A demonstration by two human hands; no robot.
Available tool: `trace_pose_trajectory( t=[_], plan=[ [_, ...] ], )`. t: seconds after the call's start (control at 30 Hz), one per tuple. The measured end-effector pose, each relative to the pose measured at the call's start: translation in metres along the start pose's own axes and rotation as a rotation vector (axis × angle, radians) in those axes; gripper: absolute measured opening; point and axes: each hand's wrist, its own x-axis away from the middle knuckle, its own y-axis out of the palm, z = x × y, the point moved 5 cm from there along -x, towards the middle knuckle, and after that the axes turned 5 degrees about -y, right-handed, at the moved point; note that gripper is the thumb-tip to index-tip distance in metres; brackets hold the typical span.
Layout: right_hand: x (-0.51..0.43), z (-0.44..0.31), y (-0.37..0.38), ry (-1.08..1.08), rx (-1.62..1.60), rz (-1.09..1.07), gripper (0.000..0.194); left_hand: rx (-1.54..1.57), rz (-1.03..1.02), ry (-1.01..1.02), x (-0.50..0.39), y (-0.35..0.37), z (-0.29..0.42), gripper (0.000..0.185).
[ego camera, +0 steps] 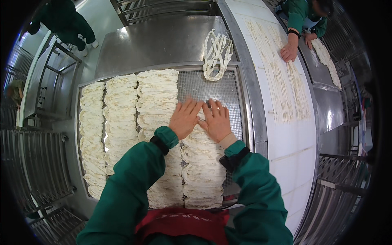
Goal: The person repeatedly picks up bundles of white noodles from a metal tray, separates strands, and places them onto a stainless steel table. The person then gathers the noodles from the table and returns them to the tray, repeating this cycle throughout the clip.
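My left hand [185, 118] and my right hand [216, 121] lie side by side, palms down, over the upper end of the fourth row of folded noodle bundles [203, 165]. Their fingers are spread a little and touch or hover over the noodles; the part beneath them is hidden. The bundles fill several rows on a metal mesh tray [211, 88] with a raised frame. To the left of my left hand runs the third row [157, 92]. Beyond my hands, a loose loop of noodle strands [211, 72] lies across the tray's far edge.
A steel table [153, 43] stands beyond the tray. On the right runs a white conveyor belt [289, 137] with long noodle strands [275, 79]. A co-worker's hand [289, 52] touches them from the far side. Another person [67, 24] stands at the upper left. Metal racks [33, 168] flank the area.
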Motion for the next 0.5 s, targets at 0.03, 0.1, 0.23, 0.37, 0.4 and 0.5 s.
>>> trace_pose_trajectory(
  t=[0.03, 0.1, 0.23, 0.37, 0.4, 0.5],
  plan=[
    [0.002, -0.002, 0.009, 0.019, -0.014, -0.1, 0.06, -0.017, -0.056, -0.013, -0.002, 0.006, -0.001, 0.047],
    [0.004, -0.001, 0.013, 0.016, -0.032, -0.099, 0.062, -0.077, -0.204, -0.035, 0.003, 0.018, -0.004, 0.05],
    [0.009, 0.002, 0.017, 0.016, 0.004, -0.129, 0.065, -0.136, -0.217, -0.057, 0.014, 0.018, -0.007, 0.059],
    [0.014, -0.002, 0.016, 0.049, -0.027, -0.224, 0.07, -0.206, -0.277, -0.07, 0.019, 0.016, -0.006, 0.066],
    [0.014, -0.003, 0.014, 0.046, -0.026, -0.248, 0.071, -0.206, -0.303, -0.074, 0.022, 0.015, -0.003, 0.066],
    [0.001, 0.008, 0.014, 0.101, -0.018, -0.457, 0.072, -0.215, -0.313, -0.083, 0.017, 0.008, -0.004, 0.066]
  ],
)
